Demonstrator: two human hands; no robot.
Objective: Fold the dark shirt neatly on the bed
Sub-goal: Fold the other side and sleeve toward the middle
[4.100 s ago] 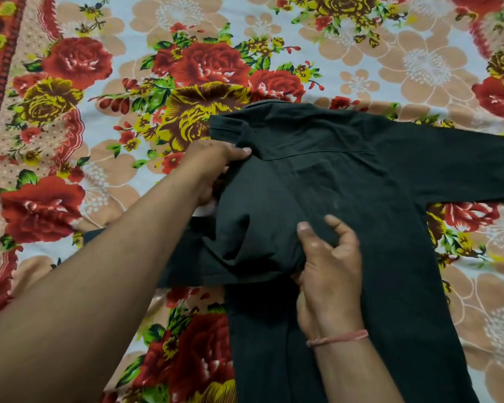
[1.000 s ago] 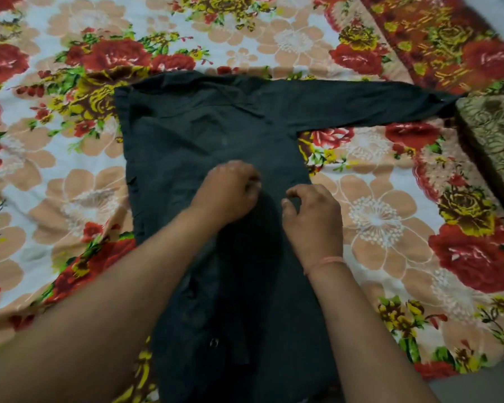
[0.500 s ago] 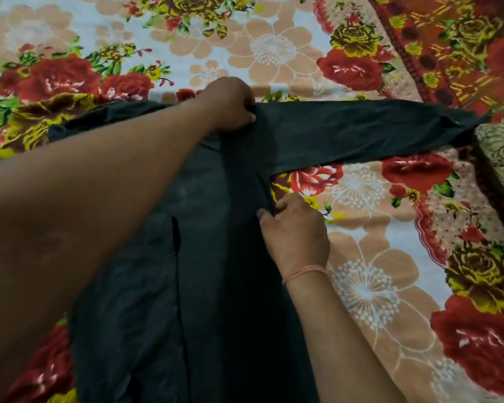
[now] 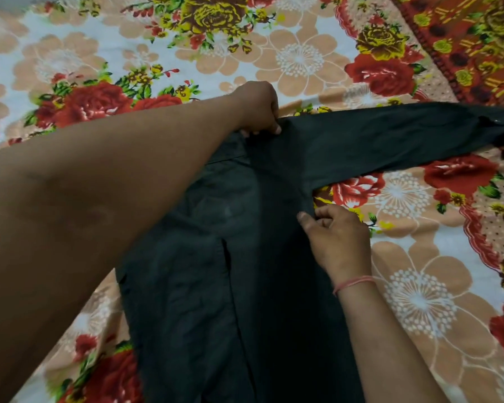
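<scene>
The dark shirt [image 4: 245,286] lies flat on the floral bed sheet [image 4: 419,301], its body running from mid-frame to the bottom edge, one sleeve [image 4: 390,141] stretched toward the upper right. The left hand [image 4: 259,109], above centre, pinches the shoulder fabric with curled fingers. The right hand [image 4: 338,239], right of centre, pinches the shirt's side edge just below the armpit
</scene>
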